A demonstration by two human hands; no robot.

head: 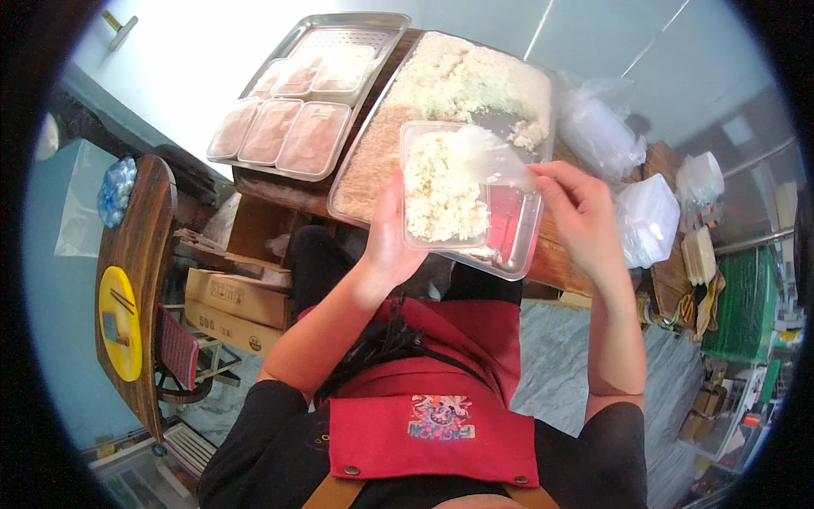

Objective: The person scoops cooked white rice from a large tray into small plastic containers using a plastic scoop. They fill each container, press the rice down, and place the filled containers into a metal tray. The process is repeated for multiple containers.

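My left hand (pixel 389 238) supports a clear rectangular plastic tub (pixel 413 238) from its left side and below. Pale, crumbly rice-like grain (pixel 445 191) fills much of it. Between the thumb and fingers of my right hand (pixel 575 207) is a translucent plastic scoop or scraper (pixel 493 156); its exact shape is blurred. Its far end overlaps the tub's upper right part. Beneath both hands lies a large metal tray (pixel 523 254), spread with the same grain (pixel 375 159). Bare metal shows at its near right corner and in a patch farther back.
Left of the large tray, a perforated metal tray (pixel 388 28) carries several filled plastic tubs (pixel 315 140). Bagged plastic containers (pixel 648 219) and another wrapped stack (pixel 601 133) stand at right. Cardboard boxes (pixel 235 308) sit below left, near a wooden table (pixel 143 254) with a yellow plate (pixel 130 356).
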